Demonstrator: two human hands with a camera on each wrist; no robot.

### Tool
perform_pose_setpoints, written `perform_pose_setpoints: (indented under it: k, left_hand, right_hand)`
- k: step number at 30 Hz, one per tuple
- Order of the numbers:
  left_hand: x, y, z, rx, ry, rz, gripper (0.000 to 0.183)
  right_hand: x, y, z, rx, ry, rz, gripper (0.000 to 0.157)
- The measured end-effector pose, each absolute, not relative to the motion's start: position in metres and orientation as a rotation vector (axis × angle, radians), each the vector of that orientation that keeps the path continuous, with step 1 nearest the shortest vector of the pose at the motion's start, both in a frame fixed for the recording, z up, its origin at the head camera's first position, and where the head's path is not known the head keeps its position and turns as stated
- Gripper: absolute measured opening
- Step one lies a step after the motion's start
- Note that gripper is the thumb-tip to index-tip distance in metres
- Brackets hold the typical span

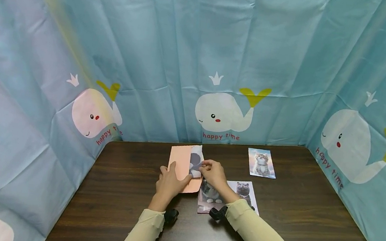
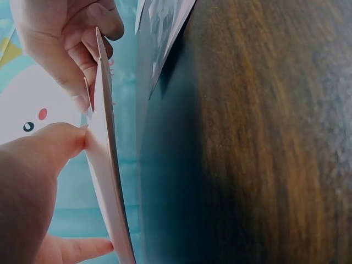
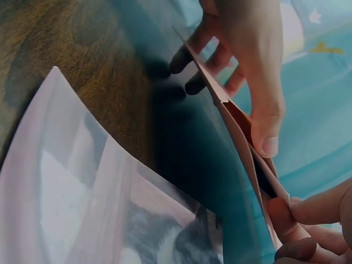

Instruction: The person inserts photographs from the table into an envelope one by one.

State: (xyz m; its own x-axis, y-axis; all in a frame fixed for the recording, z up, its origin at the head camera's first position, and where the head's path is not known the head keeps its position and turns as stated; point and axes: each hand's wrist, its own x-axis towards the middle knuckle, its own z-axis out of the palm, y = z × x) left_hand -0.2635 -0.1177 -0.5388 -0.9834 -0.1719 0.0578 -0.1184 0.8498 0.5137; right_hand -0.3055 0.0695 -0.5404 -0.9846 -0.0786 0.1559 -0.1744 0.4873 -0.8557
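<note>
A peach paper folder (image 1: 180,159), printed white and grey along its right part, is held tilted above the table. My left hand (image 1: 168,183) grips its left and lower part, the thumb on the front face and other fingers behind. At the folder's right edge, my right hand (image 1: 213,173) pinches a front layer between thumb and fingers. The right wrist view shows the folder's layers (image 3: 242,137) parted there, with a dark gap between them. What lies inside the gap is hidden. Below my right wrist lies a glossy cat-picture sheet (image 1: 204,206), partly covered by the forearm.
A small kitten card (image 1: 261,164) lies at the back right of the dark wooden table (image 1: 118,196). Blue curtains (image 1: 165,52) with whale prints enclose the table at the back and sides. Each wrist wears a black camera (image 1: 218,213).
</note>
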Motion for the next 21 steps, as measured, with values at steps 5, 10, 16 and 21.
perform_pose_setpoints:
  k: [5, 10, 16, 21]
  left_hand:
    - [-0.265, -0.117, -0.540, 0.231, -2.927, -0.808, 0.097]
    - [-0.264, -0.115, -0.541, 0.231, -2.926, -0.798, 0.101]
    - [-0.265, -0.115, -0.539, 0.225, -2.933, -0.785, 0.107]
    - [-0.264, -0.115, -0.538, 0.223, -2.941, -0.784, 0.107]
  right_hand:
    - [-0.308, 0.067, -0.538, 0.239, -2.677, 1.527, 0.023]
    - [-0.313, 0.065, -0.539, 0.252, -2.710, 1.505, 0.022]
    - [-0.320, 0.061, -0.535, 0.252, -2.752, 1.477, 0.019]
    - [-0.322, 0.056, -0.530, 0.236, -2.790, 1.417, 0.017]
